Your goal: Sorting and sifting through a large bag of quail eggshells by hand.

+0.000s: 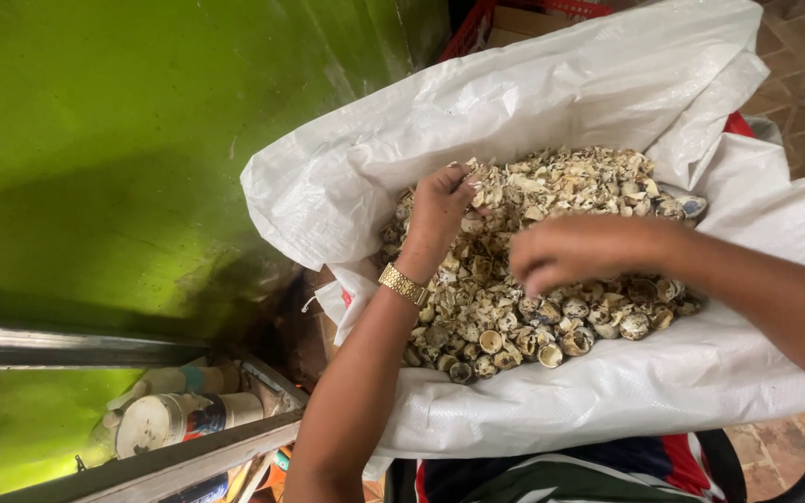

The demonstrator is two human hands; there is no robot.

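Broken shells (533, 270) sorted in a white woven sack (607, 84).
Left hand (437, 212) is curled into the pile; right hand (575, 250) pinches loosely; a green wall (123, 140) is seen beyond the left hand.

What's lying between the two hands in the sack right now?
In the head view, only the heap of broken speckled shells lies between the left hand and right hand, inside the white woven sack.

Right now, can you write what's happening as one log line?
left hand: buried in broken shells | right hand: fingers curled above shells | shells in white sack | green wall on one side
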